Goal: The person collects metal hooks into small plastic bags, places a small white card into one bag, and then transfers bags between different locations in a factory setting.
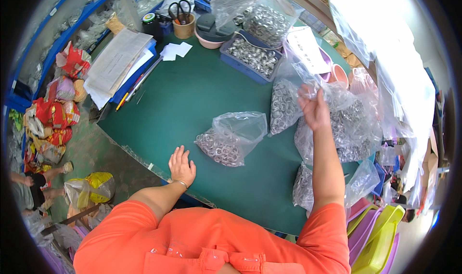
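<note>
My left hand [181,169] lies flat near the table's front edge, fingers stretched out and holding nothing. To its right, a clear plastic bag [223,146] of small silver metal rings rests on the green table, apart from both hands. My right hand [314,111] reaches forward among the bags on the right, its fingers closed on the loose upper plastic of a clear bag [285,105] filled with metal rings. More ring-filled bags [353,124] are heaped beside and beyond my right forearm. That forearm covers part of the heap.
A blue bin [250,57] of metal parts stands at the back. Left of it are a cup with scissors [184,26], a stack of papers [118,62] and pens. Yellow and purple plastic trays [378,240] stand at lower right. Colourful sacks [53,120] line the floor at left.
</note>
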Available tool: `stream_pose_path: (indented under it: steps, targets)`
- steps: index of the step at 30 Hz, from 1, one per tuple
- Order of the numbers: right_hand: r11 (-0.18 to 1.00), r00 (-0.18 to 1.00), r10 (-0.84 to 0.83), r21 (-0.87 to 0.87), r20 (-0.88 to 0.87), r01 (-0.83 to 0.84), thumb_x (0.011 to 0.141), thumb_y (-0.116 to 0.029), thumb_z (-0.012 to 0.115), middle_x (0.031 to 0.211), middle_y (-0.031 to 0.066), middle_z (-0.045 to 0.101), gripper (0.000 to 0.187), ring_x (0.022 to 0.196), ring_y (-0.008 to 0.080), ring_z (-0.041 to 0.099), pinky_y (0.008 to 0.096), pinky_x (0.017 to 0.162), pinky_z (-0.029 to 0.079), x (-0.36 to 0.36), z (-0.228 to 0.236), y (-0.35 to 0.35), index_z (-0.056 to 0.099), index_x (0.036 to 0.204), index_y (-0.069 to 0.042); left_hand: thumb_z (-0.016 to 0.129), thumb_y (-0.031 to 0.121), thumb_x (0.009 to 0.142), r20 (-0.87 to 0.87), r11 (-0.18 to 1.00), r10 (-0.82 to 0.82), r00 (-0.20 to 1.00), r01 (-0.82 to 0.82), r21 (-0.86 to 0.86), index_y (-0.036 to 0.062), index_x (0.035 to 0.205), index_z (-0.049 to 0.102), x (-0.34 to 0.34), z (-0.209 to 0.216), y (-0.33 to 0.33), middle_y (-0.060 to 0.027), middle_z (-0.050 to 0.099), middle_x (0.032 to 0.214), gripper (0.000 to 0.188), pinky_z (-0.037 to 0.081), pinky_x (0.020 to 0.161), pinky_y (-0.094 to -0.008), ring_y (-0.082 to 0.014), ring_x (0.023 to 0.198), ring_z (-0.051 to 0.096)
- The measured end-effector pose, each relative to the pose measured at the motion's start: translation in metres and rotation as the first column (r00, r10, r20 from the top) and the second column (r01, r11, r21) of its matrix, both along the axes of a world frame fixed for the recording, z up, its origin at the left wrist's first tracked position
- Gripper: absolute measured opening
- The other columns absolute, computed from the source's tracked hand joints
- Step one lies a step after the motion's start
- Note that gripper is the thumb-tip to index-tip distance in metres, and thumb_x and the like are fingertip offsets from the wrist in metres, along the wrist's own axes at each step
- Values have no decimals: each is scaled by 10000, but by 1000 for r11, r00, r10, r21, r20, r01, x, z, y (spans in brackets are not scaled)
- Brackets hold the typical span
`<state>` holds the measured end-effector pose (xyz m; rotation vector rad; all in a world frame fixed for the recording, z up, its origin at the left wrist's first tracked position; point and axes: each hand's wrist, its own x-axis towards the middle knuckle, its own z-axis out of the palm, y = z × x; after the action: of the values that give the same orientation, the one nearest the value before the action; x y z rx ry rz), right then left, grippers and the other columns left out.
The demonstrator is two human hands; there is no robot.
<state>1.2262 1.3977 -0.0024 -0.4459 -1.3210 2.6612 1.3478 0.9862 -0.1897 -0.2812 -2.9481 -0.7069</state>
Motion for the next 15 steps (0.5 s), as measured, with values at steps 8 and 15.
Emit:
stream_pose_path:
  steps: [8, 15]
  targets:
    - [217, 639, 555, 649, 532, -729, 515, -320, 840, 1431, 220, 139, 1226, 1337, 312, 125, 333, 1087, 135, 71, -71, -98, 46, 1372, 54, 514, 168, 780, -22, 1000, 12, 1000, -12, 3, 34, 1135, 486, -1, -2, 1, -147, 389, 1304, 380, 233, 1020, -452, -309, 1238, 323]
    - [170, 906, 357, 938, 228, -304, 704, -325, 713, 1337, 251, 318, 834, 1269, 303, 275, 369, 1047, 218, 83, -142, -188, 277, 1288, 81, 520, 173, 777, -34, 999, 0, 999, -1, -32, 49, 1158, 461, 0, -8, 0, -127, 375, 1316, 404, 223, 1020, -449, -299, 1249, 309]
